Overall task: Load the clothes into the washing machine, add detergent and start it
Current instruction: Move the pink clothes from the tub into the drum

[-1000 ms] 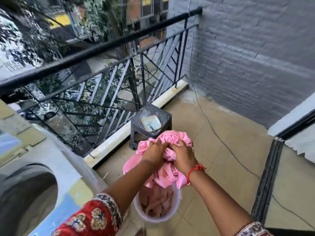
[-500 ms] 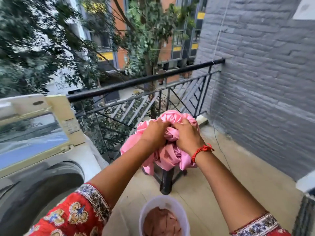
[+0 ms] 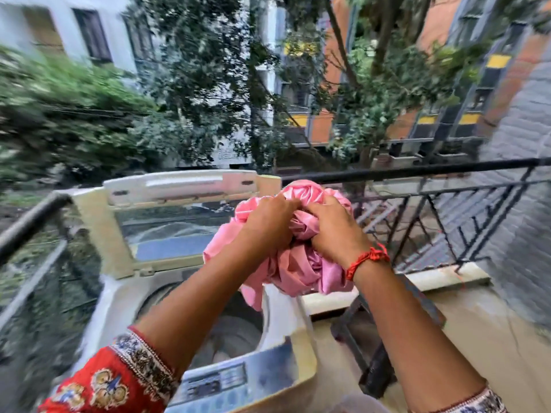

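Note:
A bunched pink cloth (image 3: 301, 266) hangs in both hands above the right rim of the top-loading washing machine (image 3: 286, 311). My left hand (image 3: 268, 222) grips its left side and my right hand (image 3: 337, 231), with a red thread at the wrist, grips its right side. The machine's lid (image 3: 167, 210) stands raised behind the cloth. The round drum opening (image 3: 229, 332) lies below my left forearm, partly hidden by it. The control panel (image 3: 214, 383) is at the machine's near edge.
A black metal railing (image 3: 432, 171) runs behind the machine and along the balcony to the right. A dark stool (image 3: 378, 371) stands right of the machine on the tan floor (image 3: 492, 338). A grey brick wall (image 3: 530, 174) closes the right side.
Both hands lifted the pink cloth out of the white bucket and carried it leftward over the washing machine. The view swung left; the bucket has dropped out of sight.

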The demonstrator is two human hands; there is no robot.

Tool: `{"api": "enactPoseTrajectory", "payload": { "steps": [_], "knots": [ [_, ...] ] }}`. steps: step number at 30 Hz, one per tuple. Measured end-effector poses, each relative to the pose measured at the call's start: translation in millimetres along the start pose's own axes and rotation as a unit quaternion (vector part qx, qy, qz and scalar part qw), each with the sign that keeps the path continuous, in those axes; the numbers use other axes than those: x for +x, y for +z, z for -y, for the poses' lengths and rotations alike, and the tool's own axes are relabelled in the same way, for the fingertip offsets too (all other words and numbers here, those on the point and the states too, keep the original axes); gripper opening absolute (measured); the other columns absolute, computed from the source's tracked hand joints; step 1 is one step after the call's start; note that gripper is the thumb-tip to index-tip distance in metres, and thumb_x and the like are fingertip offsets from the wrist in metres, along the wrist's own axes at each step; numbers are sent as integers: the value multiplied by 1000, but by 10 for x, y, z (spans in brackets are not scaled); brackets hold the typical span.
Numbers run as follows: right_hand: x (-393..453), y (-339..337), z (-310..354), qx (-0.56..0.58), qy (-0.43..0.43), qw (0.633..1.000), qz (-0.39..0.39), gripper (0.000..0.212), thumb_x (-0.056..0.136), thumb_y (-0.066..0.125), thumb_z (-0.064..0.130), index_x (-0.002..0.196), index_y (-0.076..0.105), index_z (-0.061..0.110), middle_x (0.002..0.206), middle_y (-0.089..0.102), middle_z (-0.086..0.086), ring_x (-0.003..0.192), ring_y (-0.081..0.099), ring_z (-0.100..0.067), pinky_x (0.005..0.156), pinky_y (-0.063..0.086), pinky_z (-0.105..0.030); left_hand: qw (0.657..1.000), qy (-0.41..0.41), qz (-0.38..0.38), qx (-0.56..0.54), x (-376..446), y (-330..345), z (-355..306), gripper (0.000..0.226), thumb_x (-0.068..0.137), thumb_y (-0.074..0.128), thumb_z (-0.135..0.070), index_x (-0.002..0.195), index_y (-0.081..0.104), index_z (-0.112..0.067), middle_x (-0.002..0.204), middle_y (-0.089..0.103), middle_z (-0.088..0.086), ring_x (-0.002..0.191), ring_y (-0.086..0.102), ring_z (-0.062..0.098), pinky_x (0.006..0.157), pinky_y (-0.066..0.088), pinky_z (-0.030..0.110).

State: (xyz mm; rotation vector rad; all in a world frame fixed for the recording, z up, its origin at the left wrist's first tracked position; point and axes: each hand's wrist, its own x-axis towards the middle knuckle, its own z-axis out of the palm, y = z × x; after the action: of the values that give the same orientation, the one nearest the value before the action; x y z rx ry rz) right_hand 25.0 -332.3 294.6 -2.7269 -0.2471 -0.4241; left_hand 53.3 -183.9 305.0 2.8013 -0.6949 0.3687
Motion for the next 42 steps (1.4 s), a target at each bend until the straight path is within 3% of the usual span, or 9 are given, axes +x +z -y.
{"api": "enactPoseTrajectory", "payload": {
  "steps": [8, 18, 26, 37, 40, 42],
  "knots": [
    [436, 769, 1207, 73, -67, 994, 40, 65, 79, 60, 8, 131, 46, 45, 125, 48, -5, 112, 58, -33, 95, 49, -36, 995, -98, -3, 8, -580, -242, 1350, 45, 74, 63, -13, 118, 62, -23, 106, 70, 9, 96, 66, 31, 82, 53, 38],
    [682, 1300, 1985, 112, -158, 973, 122, 65, 77, 59, 5, 130, 52, 42, 122, 45, -6, 111, 56, -34, 91, 52, -39, 980, -194, -12, 46, -1180, -428, 2136, 42, 71, 64, -21, 113, 62, -25, 101, 70, 8, 91, 66, 33, 77, 56, 42],
    [767, 1890, 1917, 104, -168, 954, 226, 57, 78, 58, 10, 129, 55, 37, 130, 42, -10, 123, 47, -36, 98, 48, -43, 960, -275, 41, 28, -1308, 24, 2278, 39, 76, 70, -27, 114, 62, -22, 105, 70, 8, 95, 66, 28, 84, 53, 40],
    [798, 2595, 1384, 73, -138, 952, 263, 58, 77, 58, 22, 132, 50, 38, 142, 37, -12, 140, 30, -35, 114, 32, -43, 947, -309, 87, -18, -1191, 891, 2362, 47, 70, 71, -23, 116, 60, -23, 108, 66, 9, 98, 64, 33, 82, 53, 41],
    [803, 2703, 1292, 74, -127, 947, 284, 57, 79, 57, 19, 133, 49, 37, 145, 34, -14, 142, 27, -37, 115, 30, -45, 944, -310, 110, -16, -1163, 1068, 2404, 50, 72, 71, -23, 120, 58, -25, 111, 64, 9, 100, 62, 33, 83, 53, 41],
    [804, 2776, 1232, 68, -114, 944, 304, 58, 79, 56, 11, 132, 51, 34, 143, 34, -12, 138, 32, -39, 110, 37, -47, 941, -312, 125, -18, -1146, 1186, 2433, 49, 76, 68, -25, 123, 56, -24, 113, 61, 10, 105, 59, 34, 86, 51, 44]
  ]
}}
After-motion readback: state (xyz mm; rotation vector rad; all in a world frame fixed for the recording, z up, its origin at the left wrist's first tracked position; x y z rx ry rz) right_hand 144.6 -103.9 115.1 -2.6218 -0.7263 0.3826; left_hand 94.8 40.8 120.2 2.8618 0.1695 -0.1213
